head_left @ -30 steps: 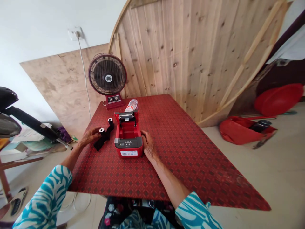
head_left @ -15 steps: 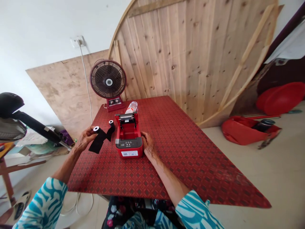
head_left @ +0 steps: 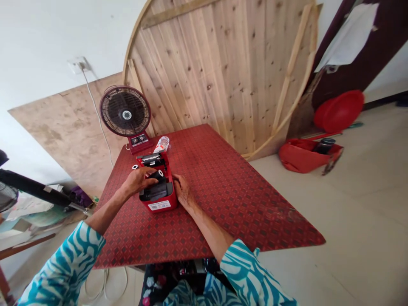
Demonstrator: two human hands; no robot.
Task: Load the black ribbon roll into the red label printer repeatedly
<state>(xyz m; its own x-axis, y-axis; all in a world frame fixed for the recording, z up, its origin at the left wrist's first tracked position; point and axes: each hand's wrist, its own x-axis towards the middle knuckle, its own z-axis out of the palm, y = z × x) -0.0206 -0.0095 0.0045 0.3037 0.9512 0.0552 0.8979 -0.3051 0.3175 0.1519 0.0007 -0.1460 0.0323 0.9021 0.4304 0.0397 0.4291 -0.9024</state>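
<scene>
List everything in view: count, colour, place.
Table: one, red, centre
Printer: one, red and black, on table
Rolls: two, black, one at printer's bay, one farther left
Bottle: one, clear, behind printer
Fans: two, maroon on table, black far left
Round panel: one, tan, behind table
Board: one, tan, left
Socket: one, white, upper left
Cord: one, white, below socket
Bag: one, red, floor
Container: one, black, in bag
Basin: one, red, behind bag
Cloth: one, white, upper right
Clutter: uncounted, mixed, far left
Left hand: one, holding roll
Right hand: one, at printer's side
Sleeves: two, teal-white, bottom

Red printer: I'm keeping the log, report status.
Left hand holding black roll at open printer. Right hand against its side. Lid raised, bottle behind.
</scene>
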